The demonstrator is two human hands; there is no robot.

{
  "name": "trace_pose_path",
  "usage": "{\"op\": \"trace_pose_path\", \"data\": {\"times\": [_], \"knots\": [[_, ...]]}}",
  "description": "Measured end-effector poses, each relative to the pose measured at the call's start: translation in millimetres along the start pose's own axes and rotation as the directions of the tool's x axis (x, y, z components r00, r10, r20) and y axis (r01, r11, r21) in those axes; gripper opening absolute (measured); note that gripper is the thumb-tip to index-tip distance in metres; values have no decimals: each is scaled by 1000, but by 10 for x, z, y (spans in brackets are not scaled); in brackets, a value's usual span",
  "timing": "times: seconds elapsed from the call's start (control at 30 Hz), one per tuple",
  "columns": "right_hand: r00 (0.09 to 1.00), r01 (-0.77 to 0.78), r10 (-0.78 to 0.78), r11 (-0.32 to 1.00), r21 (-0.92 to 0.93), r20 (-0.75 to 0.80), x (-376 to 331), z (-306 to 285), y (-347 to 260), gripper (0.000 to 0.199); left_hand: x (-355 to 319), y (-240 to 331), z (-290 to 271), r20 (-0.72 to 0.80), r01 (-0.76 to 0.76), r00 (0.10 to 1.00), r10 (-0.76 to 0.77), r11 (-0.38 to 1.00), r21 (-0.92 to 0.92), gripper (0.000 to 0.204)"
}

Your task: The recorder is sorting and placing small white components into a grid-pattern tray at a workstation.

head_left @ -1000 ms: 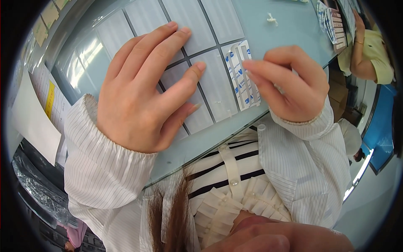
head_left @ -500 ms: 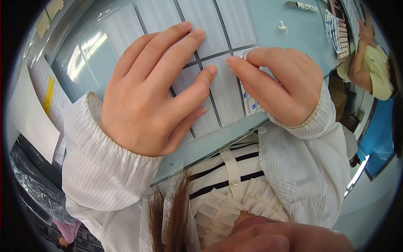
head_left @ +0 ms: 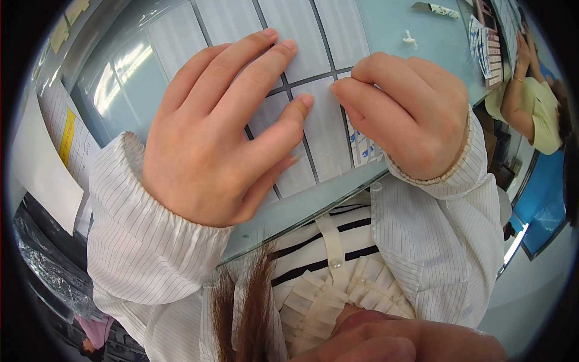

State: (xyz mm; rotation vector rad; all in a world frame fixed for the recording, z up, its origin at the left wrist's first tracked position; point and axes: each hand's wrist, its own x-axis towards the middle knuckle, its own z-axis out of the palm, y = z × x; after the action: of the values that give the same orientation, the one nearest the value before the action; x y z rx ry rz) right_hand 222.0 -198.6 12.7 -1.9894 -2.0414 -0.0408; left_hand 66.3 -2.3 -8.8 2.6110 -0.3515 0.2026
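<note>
Pale whitish rectangular panels (head_left: pixel 325 136) lie in a grid, with dark narrow gaps between them, on a pale blue-green work surface (head_left: pixel 386 27). My left hand (head_left: pixel 208 139) rests over them with its fingers spread and the thumb on a near panel. At the right edge of the near panels, my right hand (head_left: pixel 413 114) is closed, thumb and index finger pinched together beside the panel's far corner. Whatever lies in that pinch is hidden by the fingers. A white sheet with blue print (head_left: pixel 364 148) shows partly below this hand, along the panel's edge.
A crumpled white scrap (head_left: pixel 409 40) and a curled printed strip (head_left: pixel 436 8) lie beyond my right hand. Printed strips (head_left: pixel 493 57) are stacked at the far right, near another person in yellow (head_left: pixel 531 114). Papers with a yellow label (head_left: pixel 69 137) hang at the left.
My right hand has shifted slightly right, its fingers curling tighter, and the pale strip at its fingertips is now hidden. My left hand has barely moved.
</note>
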Motion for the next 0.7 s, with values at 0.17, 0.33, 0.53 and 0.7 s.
{"op": "trace_pose_path", "data": {"times": [0.17,0.33,0.53,0.7], "knots": [[999,-41,37,988,150,27,50,68,100,27,5,4,-4,7,4,1000,-4,1000,6,59],[1000,-13,11,996,87,26,9,48,83,27,0,-8,16,-6,-4,1000,4,1000,4,58],[1000,21,-18,989,145,-21,-76,-45,23,25,6,-8,8,-13,-3,1000,2,1000,-23,58],[995,14,9,973,230,-95,-141,-56,2,25,-19,-10,26,-6,13,1000,-13,1000,-19,58]]}}
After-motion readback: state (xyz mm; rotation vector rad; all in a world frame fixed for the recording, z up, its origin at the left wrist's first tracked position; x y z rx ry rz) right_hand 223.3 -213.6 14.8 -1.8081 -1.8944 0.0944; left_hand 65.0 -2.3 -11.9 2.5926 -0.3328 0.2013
